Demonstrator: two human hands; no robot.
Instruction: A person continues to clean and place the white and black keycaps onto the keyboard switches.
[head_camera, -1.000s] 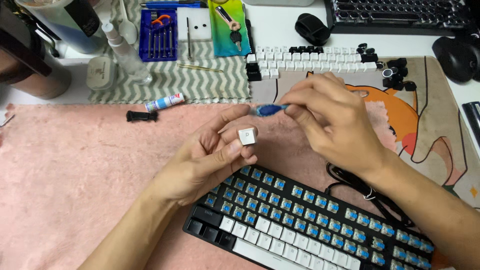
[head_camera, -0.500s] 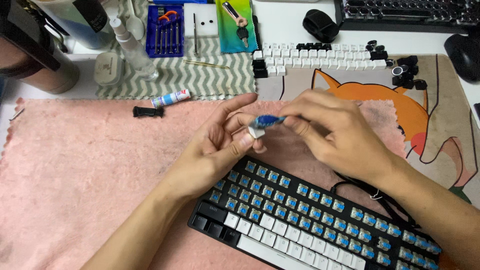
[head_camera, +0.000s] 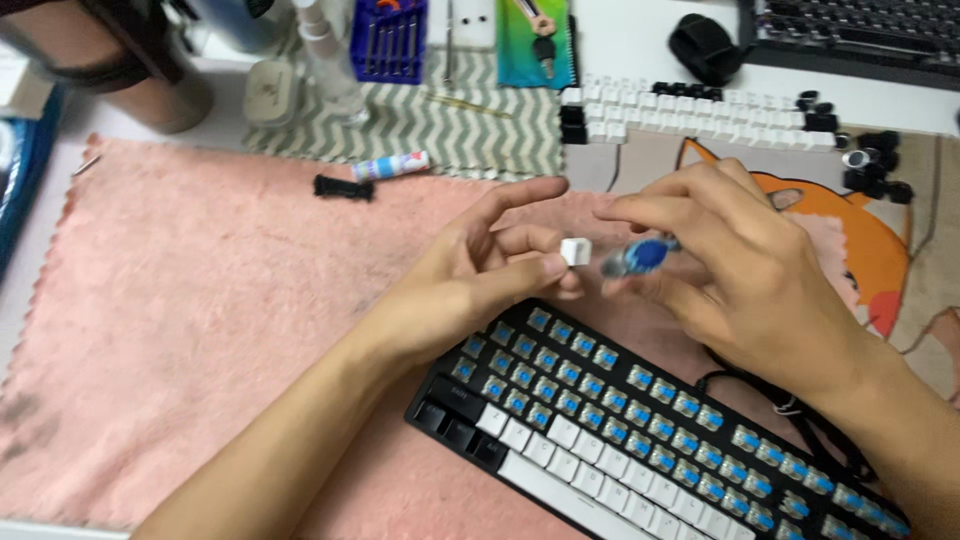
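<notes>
Desk: we are looking down at a pink towel (head_camera: 180, 330) spread over the desk, with a chevron mat (head_camera: 450, 125) behind it and an orange cartoon mat (head_camera: 860, 240) to the right.
Left hand: we are holding our left hand (head_camera: 470, 280) over the towel, thumb and middle finger closed on a white keycap (head_camera: 575, 251), with the index finger stretched out straight above it.
Keycap: we are keeping it in the air, just above the far edge of the keyboard (head_camera: 640, 430), between our two hands.
Right hand: we are curling our right hand (head_camera: 740, 270) around a small blue tool (head_camera: 640, 256), gripping it with the fingertips; its tip is sitting just beside the keycap, and we cannot tell whether the two are touching.
Keyboard: we are seeing it lie at a slant on the towel below our hands, most caps off and blue switches showing, with white and black caps left along the near rows.
Loose caps: we are seeing rows of white caps (head_camera: 700, 115) laid out beyond the right hand, with black ones (head_camera: 875, 165) at their right end.
Behind: we are seeing a blue screwdriver set (head_camera: 388, 40), a small tube (head_camera: 390, 165) and a black clip (head_camera: 343, 187) beyond the left hand.
</notes>
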